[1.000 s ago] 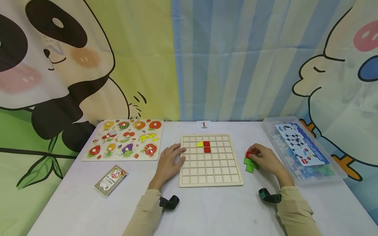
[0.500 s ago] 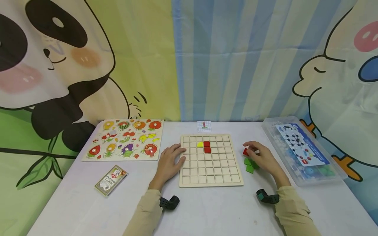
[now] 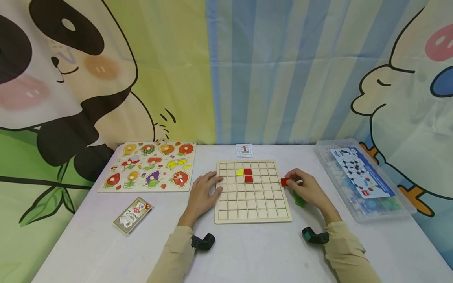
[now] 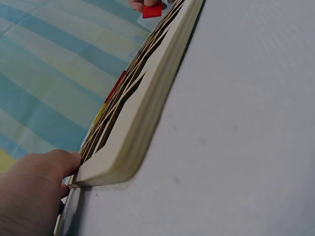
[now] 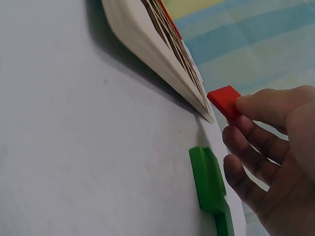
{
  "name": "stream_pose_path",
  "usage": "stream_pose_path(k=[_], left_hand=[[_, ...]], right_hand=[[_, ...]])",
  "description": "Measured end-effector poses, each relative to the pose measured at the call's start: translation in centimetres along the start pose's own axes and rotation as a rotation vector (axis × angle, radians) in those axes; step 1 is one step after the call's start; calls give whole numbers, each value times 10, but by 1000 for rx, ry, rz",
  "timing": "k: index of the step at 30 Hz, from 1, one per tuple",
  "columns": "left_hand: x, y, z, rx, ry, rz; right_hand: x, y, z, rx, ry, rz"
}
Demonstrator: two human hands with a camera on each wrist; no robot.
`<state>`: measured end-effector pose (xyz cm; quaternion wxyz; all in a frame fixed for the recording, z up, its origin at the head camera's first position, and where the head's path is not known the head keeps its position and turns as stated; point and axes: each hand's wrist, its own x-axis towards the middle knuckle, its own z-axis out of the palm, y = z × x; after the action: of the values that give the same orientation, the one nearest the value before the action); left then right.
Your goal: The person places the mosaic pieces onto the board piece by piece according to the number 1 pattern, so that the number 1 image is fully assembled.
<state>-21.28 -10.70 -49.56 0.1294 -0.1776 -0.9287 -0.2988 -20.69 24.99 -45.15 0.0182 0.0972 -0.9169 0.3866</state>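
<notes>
Between thumb and fingers, my right hand (image 3: 308,190) pinches a red square tile (image 3: 284,182) at the right edge of the wooden grid board (image 3: 253,205). The tile shows clearly in the right wrist view, raised off the table. Below that hand lie green tiles (image 3: 298,199), partly hidden by it. My left hand (image 3: 202,198) rests against the board's left edge, its fingers relaxed and the thumb (image 4: 61,162) touching the rim. Set in the board's upper cells are a yellow tile (image 3: 240,172) and two red tiles (image 3: 248,175), one above the other.
Behind the board lies a small pattern card (image 3: 245,150). A fruit puzzle board (image 3: 148,167) and a playing-card box (image 3: 133,216) are on the left. At the right stands a clear plastic case (image 3: 361,179) with a printed sheet on it.
My right hand has lifted the red tile from beside the green ones and carried it left to the board's right edge. My left hand stays where it was.
</notes>
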Motion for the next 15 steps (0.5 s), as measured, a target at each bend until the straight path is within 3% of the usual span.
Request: stream_pose_path(k=[15], left_hand=[[0,1,0,10,-2,-5]], right_hand=[[10,-16,17,34,-50,-22]])
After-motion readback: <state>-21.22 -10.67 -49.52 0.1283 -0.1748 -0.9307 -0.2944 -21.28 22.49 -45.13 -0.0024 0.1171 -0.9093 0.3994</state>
